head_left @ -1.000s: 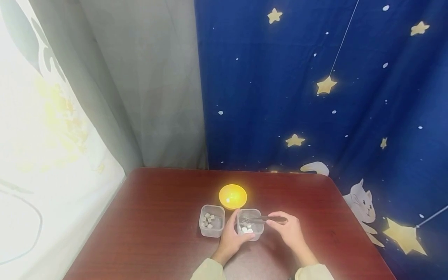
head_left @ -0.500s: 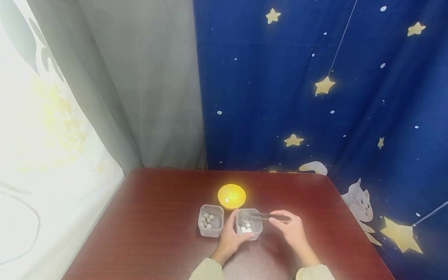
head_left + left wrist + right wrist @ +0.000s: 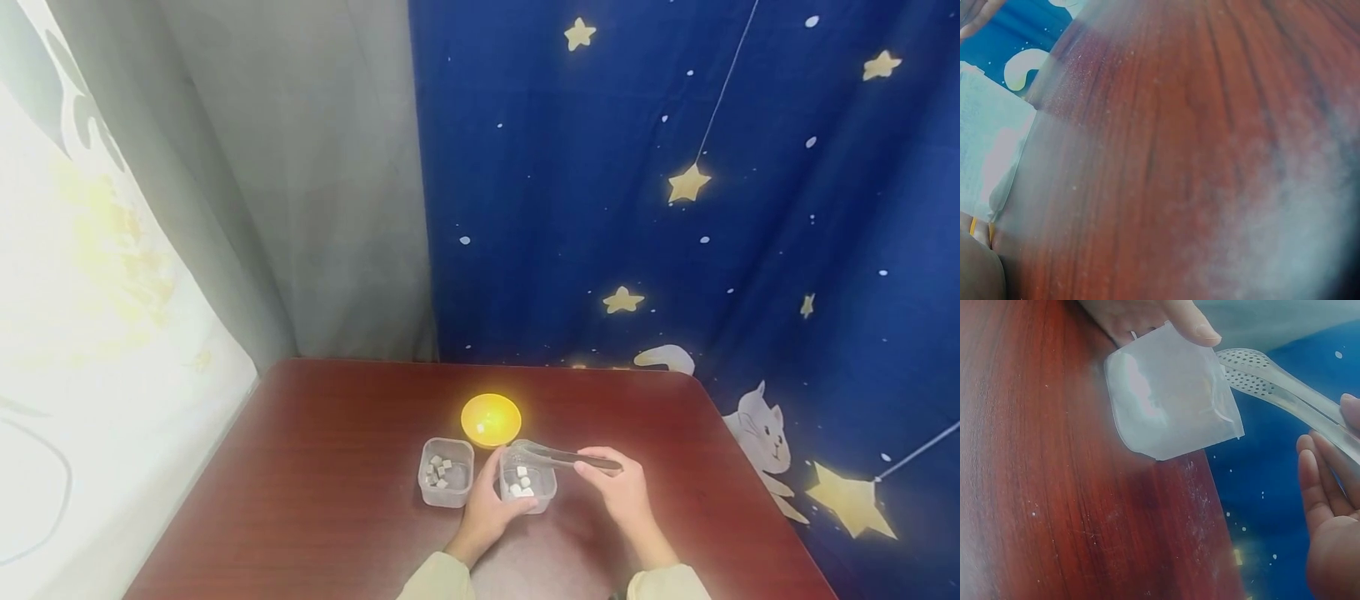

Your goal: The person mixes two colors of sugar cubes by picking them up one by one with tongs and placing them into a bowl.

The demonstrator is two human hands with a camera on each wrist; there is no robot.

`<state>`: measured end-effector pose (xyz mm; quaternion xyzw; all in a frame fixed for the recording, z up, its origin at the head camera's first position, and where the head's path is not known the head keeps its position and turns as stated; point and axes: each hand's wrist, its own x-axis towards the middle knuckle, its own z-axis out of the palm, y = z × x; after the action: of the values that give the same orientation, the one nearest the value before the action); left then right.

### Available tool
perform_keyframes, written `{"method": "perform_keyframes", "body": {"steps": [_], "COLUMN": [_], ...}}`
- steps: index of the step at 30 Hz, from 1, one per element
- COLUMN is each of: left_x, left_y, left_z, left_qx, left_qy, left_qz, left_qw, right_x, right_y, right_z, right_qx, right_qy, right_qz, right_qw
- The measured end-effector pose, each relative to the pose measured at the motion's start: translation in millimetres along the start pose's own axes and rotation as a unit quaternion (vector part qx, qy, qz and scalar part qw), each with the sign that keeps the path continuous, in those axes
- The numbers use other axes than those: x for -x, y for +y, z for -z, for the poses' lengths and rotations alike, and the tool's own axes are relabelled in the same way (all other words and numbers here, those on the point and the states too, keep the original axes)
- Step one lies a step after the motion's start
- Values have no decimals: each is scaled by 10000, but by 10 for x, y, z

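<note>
My left hand (image 3: pixel 482 510) grips a clear plastic container (image 3: pixel 543 502) on the table, its thumb along the near side. Several white cubes (image 3: pixel 522 483) lie inside. In the right hand (image 3: pixel 626 493) I hold metal tongs (image 3: pixel 561 457) by their handle, between thumb and fingers. The perforated heads of the tongs (image 3: pixel 1249 370) are close together above the container's far left rim. Whether something sits between them is too unclear to tell. The right wrist view shows the container's cloudy wall (image 3: pixel 1172 403) with the left thumb over its edge.
To the left stands a second plastic container (image 3: pixel 446 500) with several greyish cubes (image 3: pixel 438 472). Behind both is a yellow bowl (image 3: pixel 498 415) with a small white piece in it. All stand on a dark red wooden table (image 3: pixel 337 467). Curtains hang behind the table.
The tongs' heads have risen from the cubes inside the right container to its far left rim. My left hand keeps its hold on the container. The view has shifted slightly.
</note>
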<state>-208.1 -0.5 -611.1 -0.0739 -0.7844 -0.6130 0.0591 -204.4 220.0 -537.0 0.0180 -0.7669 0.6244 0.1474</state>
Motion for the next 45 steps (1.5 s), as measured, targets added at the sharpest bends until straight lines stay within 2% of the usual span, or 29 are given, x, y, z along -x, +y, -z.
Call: {"method": "perform_keyframes", "body": {"steps": [7, 13, 25, 27, 35, 45], "left_x": [11, 13, 41, 39, 25, 51], "left_y": [-17, -3, 26, 22, 10, 24], "left_z": [-16, -10, 3, 0, -14, -8], "left_qx": [-9, -10, 39, 18, 51, -5], "left_qy": [145, 164, 73, 97, 76, 89], "left_qz": [-190, -253, -38, -42, -39, -3], "left_qw": [9997, 9995, 10000, 9999, 10000, 10000], "right_x": [19, 22, 53, 14, -61, -140], "right_y": [-37, -93, -318, -240, -291, -314], "right_z": [-25, -52, -111, -122, -162, -210], "right_qx": [-142, -437, -610, -667, -705, -745], "right_qy": [90, 349, 629, 733, 934, 915], "right_qz": [-80, -10, 87, 90, 130, 235], "right_qw": [9998, 9984, 9961, 9950, 9930, 9927]}}
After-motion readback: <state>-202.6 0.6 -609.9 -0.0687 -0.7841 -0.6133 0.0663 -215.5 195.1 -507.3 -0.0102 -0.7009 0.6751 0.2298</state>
